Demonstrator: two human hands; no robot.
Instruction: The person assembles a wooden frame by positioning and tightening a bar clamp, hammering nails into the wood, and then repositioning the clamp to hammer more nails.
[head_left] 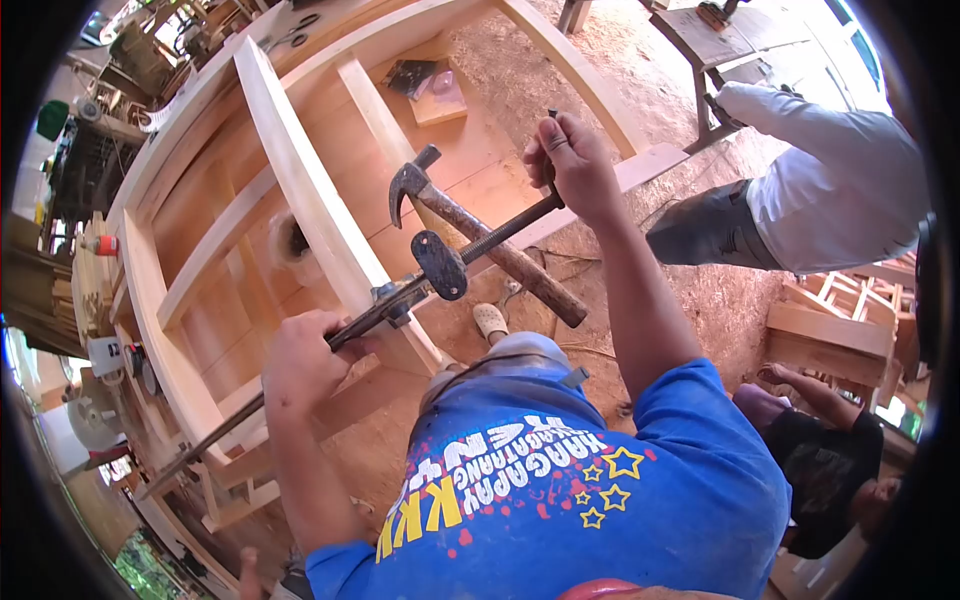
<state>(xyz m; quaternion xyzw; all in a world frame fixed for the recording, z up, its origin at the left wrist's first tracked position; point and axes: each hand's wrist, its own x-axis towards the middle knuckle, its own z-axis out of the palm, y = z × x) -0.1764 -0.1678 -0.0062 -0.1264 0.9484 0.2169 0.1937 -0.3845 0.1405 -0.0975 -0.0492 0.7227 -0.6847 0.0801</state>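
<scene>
A long metal bar clamp stretches across the corner of a pale wooden frame. My left hand is wrapped round its bar beside the frame's near end. At the other end, my right hand grips the crank handle of the clamp's screw, thumb on top. An oval metal jaw sits on the screw, short of the frame's wood. A claw hammer with a worn wooden handle crosses the screw in this view, its head towards the frame.
Inside the frame lies a small wood block with a dark piece beside it. One person in a light shirt stands at the right; another in a dark shirt is lower right. Stacked wooden parts stand between them. A workbench is at the upper right.
</scene>
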